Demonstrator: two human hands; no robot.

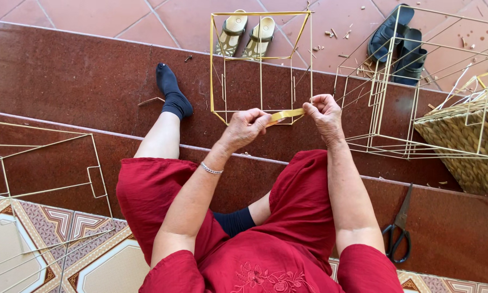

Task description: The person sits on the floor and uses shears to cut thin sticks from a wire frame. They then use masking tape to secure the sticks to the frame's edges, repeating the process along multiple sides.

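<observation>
Left hand [245,128] and right hand [324,113] each pinch one end of a yellow strip [286,115] — held taut at frame centre, against the lower edge of a wire frame [261,66].

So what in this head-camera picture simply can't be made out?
- Woven straw basket: cut off by the right edge.
- Pale wire frame on the left: cut off by the left edge.
- Flat yellow strip: both ends hidden inside the left hand and right hand.
</observation>
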